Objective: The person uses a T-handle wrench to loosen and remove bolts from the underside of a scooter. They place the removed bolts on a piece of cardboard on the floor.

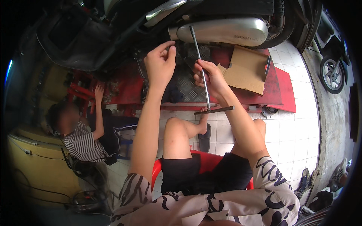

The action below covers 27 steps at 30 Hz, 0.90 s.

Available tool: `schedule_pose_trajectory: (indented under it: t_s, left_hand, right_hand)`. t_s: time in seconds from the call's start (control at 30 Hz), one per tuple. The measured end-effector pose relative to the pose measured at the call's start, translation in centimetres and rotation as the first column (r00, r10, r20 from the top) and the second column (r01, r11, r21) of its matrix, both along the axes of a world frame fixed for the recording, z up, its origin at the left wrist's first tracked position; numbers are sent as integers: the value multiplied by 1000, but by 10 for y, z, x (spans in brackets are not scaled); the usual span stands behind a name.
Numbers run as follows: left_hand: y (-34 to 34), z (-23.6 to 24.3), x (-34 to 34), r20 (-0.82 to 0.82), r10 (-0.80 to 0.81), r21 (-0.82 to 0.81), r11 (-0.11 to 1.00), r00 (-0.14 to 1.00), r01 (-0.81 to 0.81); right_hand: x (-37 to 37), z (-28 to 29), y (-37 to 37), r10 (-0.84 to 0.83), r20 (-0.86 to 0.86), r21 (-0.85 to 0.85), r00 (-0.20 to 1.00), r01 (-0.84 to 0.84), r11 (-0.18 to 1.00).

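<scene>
My right hand grips the shaft of a long metal T-handle wrench, its socket end raised beside the silver engine-side cover, its crossbar low over my legs. My left hand is raised just below the cover's front end, index finger and thumb curled close together; whether anything small is between them I cannot make out. A dark scooter body stands above a red lift platform with a metal tread plate. A torn cardboard piece lies on the platform, right of my right hand.
A co-worker in a striped top sits at my left, a hand on red metal parts. I sit on a red plastic seat, a dark sandal by my foot. Another two-wheeler's wheel is at right; yellow cabinet at lower left.
</scene>
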State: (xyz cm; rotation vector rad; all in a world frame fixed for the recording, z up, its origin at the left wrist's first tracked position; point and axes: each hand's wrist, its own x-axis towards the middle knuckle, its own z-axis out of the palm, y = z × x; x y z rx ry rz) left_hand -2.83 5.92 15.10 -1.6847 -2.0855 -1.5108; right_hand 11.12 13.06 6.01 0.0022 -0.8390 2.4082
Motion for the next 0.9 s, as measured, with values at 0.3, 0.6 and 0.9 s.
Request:
schedule_pose_trajectory:
  t_s: [0.3,0.6,0.9]
  left_hand:
    - [86,-25,-24,-215,345,87,939,914,-334]
    - [-80,-34,38,27,-125,-58,990,992,127]
    - [-112,-4,58,-521,-137,-213,977,842,26]
  right_hand:
    - [-8,-2,6,87,-114,-14,990,-89,996]
    - [-51,13,14,122,-133,-13,984,-124,992]
    - [-72,32,-3,93,-145,-37,985,-99,994]
